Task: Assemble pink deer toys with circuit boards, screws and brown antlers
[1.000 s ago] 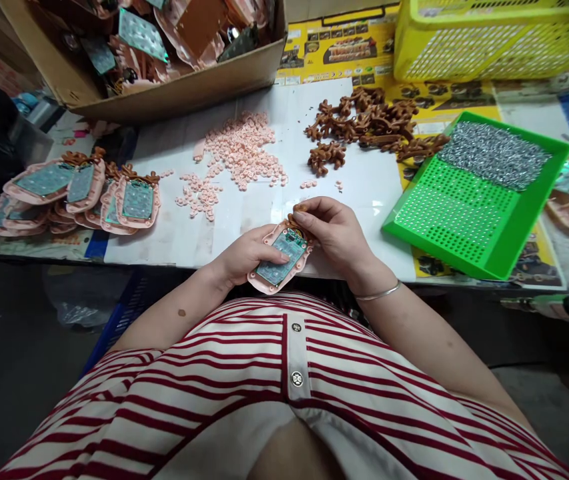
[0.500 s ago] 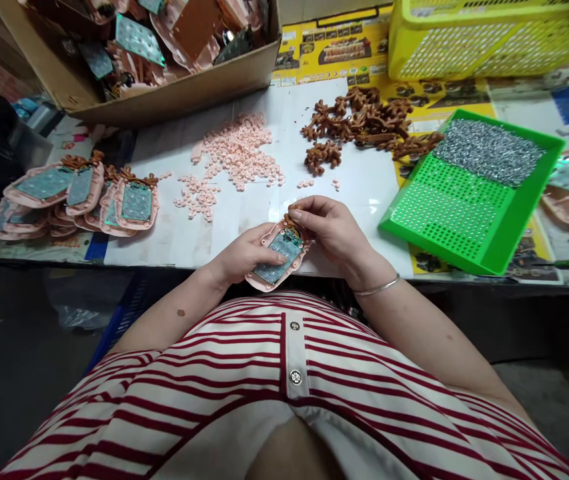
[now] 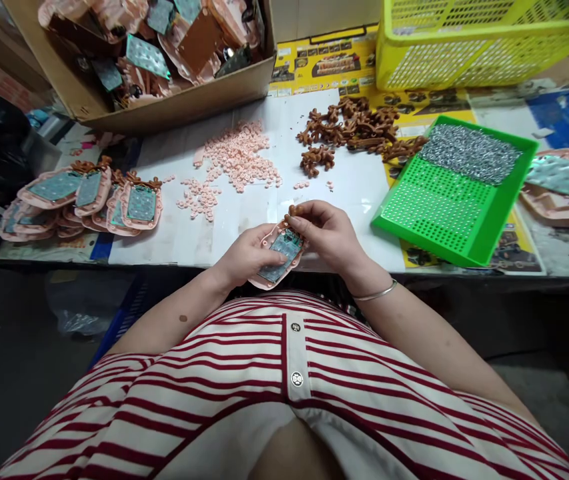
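Note:
Close to my body, at the table's front edge, my left hand [image 3: 249, 257] is closed on a pink plastic casing [image 3: 267, 283] with a grey-green circuit board [image 3: 284, 248] in it. My left thumb presses on the board. The casing is tilted, its top end pointing away and to the right. At that top end my right hand [image 3: 331, 237] pinches a small brown plastic piece [image 3: 294, 212] between thumb and fingertips. It touches the casing's edge; my fingers hide part of it.
Assembled pink casings [image 3: 59, 193] are stacked at left. Small pink rings [image 3: 237, 157] and brown plastic pieces [image 3: 351, 127] lie in heaps on the table. A green tray [image 3: 439, 203] holds screws [image 3: 469, 153]. Behind stand a carton [image 3: 174, 100] of casings and a yellow basket [image 3: 444, 60].
The view has shifted slightly. Both hands keep hold of the casing and the brown piece; my right fingers have moved only a little at the casing's top end.

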`<state>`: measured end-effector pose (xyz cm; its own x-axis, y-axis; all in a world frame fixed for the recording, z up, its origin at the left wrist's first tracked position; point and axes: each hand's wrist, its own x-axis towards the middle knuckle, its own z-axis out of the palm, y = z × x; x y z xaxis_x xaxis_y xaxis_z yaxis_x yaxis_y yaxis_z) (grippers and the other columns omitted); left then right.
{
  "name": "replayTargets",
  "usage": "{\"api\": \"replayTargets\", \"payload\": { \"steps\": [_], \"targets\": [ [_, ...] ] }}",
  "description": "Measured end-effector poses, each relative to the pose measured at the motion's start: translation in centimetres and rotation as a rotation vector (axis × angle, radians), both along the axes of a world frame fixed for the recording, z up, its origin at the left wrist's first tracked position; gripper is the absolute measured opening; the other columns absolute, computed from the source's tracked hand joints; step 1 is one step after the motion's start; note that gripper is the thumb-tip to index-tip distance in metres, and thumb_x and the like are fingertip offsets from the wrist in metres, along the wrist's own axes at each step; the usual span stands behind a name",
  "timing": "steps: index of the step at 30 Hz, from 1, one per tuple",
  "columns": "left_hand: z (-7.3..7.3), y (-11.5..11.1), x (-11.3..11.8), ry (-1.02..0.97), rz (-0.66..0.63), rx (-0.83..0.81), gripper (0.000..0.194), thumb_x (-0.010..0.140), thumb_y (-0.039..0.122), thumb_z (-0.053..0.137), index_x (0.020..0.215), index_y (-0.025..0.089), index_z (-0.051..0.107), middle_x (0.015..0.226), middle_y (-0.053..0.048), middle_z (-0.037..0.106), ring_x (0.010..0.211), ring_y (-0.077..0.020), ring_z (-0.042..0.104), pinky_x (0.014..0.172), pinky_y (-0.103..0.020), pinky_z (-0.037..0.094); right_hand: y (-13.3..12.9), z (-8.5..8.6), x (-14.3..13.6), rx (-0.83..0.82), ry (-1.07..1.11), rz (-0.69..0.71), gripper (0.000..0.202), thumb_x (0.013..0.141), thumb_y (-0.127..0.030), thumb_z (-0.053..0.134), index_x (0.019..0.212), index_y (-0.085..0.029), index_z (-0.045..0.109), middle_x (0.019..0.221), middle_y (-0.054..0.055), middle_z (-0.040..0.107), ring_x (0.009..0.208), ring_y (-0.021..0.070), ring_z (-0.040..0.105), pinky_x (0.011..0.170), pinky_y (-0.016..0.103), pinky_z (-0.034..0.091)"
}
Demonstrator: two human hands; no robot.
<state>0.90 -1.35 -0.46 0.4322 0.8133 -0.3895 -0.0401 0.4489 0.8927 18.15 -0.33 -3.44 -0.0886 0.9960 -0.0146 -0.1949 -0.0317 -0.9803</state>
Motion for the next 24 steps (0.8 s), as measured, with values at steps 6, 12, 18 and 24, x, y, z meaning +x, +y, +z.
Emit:
{"api": "replayTargets", "payload": {
  "steps": [6, 12, 18, 24],
  "targets": [
    [0.4, 0.0, -0.4, -0.138, -0.049, -0.059, 0.042, 0.055, 0.017, 0.081, 0.093, 0.012, 0.066, 0.079, -0.005, 0.074, 0.068, -0.0179, 0.067, 0.066, -0.028, 0.051, -0.2, 0.5, -0.5, -0.055, 0.103, -0.042, 0.059, 0.056, -0.071, 0.087, 0.085, -0.022, 0.070, 0.081, -0.001, 0.071, 0.073, 0.0129, 0.063, 0.070, 0.028, 0.054],
    [0.2, -0.4, -0.5, -0.212, -0.036, -0.059, 0.043, 0.057, 0.020, 0.080, 0.097, 0.010, 0.069, 0.080, -0.009, 0.074, 0.068, -0.0189, 0.067, 0.064, -0.028, 0.050, -1.0, 0.6, 0.6, -0.152, 0.191, 0.018, 0.065, 0.061, -0.071, 0.085, 0.105, -0.025, 0.069, 0.086, -0.001, 0.070, 0.073, 0.0119, 0.065, 0.065, 0.025, 0.056],
    [0.2, 0.3, -3.3, -0.143, 0.054, 0.029, 0.047, 0.053, 0.025, 0.081, 0.096, 0.011, 0.068, 0.084, -0.007, 0.073, 0.073, -0.0198, 0.067, 0.073, -0.032, 0.052, -1.4, -0.7, 1.0, -0.223, 0.080, -0.036, 0.053, 0.069, -0.062, 0.085, 0.105, -0.025, 0.069, 0.086, -0.001, 0.071, 0.065, 0.0120, 0.067, 0.061, 0.028, 0.059],
    [1.8, 3.2, -12.6, 0.765, 0.606, 0.561, 0.062, 0.066, 0.022, 0.071, 0.127, 0.012, 0.062, 0.130, -0.014, 0.068, 0.124, -0.0295, 0.062, 0.106, -0.036, 0.047, -1.3, -1.4, 1.4, -0.304, 0.034, -0.033, 0.050, 0.055, -0.057, 0.095, 0.087, -0.023, 0.076, 0.077, 0.000, 0.072, 0.062, 0.0107, 0.066, 0.063, 0.025, 0.056]
  ]
}}
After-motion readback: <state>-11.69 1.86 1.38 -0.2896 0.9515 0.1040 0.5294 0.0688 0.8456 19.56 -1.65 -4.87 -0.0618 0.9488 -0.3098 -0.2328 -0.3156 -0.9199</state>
